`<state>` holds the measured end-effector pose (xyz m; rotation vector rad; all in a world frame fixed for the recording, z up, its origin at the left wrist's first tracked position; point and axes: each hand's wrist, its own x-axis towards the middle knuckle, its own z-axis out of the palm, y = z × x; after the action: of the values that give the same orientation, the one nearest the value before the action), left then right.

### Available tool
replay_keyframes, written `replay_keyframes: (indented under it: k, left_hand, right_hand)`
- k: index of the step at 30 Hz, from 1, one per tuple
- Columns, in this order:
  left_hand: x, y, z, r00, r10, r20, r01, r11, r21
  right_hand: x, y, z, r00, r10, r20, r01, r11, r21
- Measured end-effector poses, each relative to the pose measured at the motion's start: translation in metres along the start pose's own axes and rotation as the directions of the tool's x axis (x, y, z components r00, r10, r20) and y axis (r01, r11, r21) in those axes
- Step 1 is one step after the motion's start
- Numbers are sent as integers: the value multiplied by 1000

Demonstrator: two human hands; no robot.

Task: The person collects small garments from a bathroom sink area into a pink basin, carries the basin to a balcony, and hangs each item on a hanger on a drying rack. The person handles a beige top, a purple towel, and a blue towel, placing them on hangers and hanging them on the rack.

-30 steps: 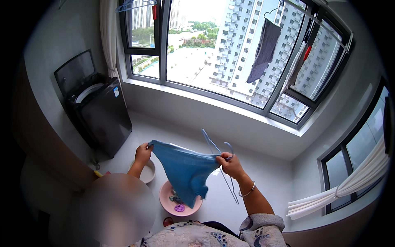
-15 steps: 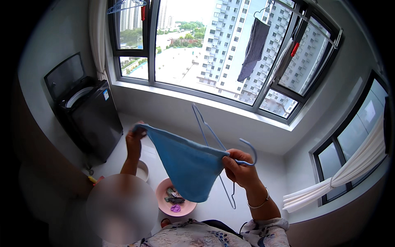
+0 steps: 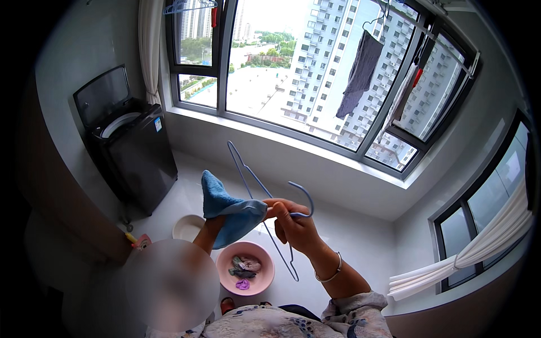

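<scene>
Above the pink basin (image 3: 266,281), the right hand (image 3: 296,225) pinches a thin blue wire hanger (image 3: 253,186); the left hand (image 3: 213,225) clutches soft blue cloth (image 3: 228,211).

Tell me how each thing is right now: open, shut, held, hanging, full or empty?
Blue cloth: bunched, held by left hand.
Blue hanger: held up by right hand.
Washing machine: lid open.
Pink basin: on floor, a few small clothes inside.
White bowl: on floor, contents unclear.
Dark garment: hanging outside window.
</scene>
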<state>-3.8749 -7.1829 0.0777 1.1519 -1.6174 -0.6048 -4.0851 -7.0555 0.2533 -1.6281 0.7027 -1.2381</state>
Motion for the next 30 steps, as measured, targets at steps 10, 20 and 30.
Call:
replay_keyframes:
  k: [10,20,30]
  left_hand:
    - [0,107,-91,954,221,-204,-158,945,288]
    - [-31,136,-51,994,13,113,-105,479,871]
    - [-99,-5,147,856,-340,389,109,855,508]
  right_hand:
    - [-11,79,-59,824,478,-303,-300,823,483]
    - [-16,134,-56,628,712,-315,-417,650,635]
    - [1,136,-14,676,712,-189,-462,610,643]
